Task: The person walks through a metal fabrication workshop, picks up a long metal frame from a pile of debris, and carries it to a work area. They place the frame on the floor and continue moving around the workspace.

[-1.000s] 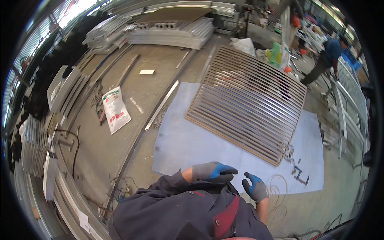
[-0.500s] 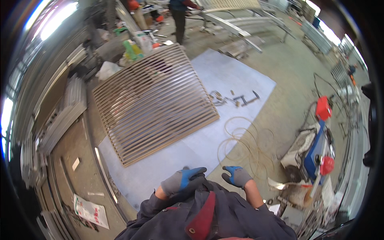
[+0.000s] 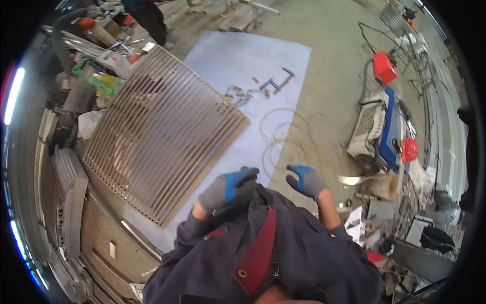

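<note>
There is a single view, from a fisheye camera worn on the person's head, looking steeply down past the dark work jacket with a red collar flap (image 3: pixel 258 253) that fills six o'clock. The floor lies well below. The slatted metal grille panel (image 3: pixel 162 137) sits at ten o'clock, the blue boxy machine (image 3: pixel 390 129) at two o'clock. Straight edges bend toward the black rim.
</note>
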`<act>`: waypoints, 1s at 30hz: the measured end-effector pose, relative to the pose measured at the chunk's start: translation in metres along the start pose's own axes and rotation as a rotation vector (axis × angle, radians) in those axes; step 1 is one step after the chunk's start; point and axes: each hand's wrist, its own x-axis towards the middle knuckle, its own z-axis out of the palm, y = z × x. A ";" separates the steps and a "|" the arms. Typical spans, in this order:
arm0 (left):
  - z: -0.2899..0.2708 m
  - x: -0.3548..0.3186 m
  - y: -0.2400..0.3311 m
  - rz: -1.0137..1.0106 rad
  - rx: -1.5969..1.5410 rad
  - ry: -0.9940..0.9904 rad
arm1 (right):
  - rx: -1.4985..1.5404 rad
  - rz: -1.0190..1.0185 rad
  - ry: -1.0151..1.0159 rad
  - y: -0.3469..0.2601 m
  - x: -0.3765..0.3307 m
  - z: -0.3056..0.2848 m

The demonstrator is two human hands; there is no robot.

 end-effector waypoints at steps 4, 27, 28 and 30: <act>-0.045 0.058 -0.002 -0.022 0.063 -0.084 | 0.013 0.080 0.072 -0.001 0.042 -0.015; -0.133 0.132 -0.027 -0.097 0.018 0.336 | -0.081 -0.207 -0.272 -0.008 0.287 -0.123; -0.128 0.143 -0.028 -0.091 0.093 0.342 | -0.048 -0.170 -0.222 0.002 0.289 -0.132; -0.103 0.165 -0.022 -0.139 -0.092 0.442 | -0.012 -0.274 -0.282 0.022 0.311 -0.143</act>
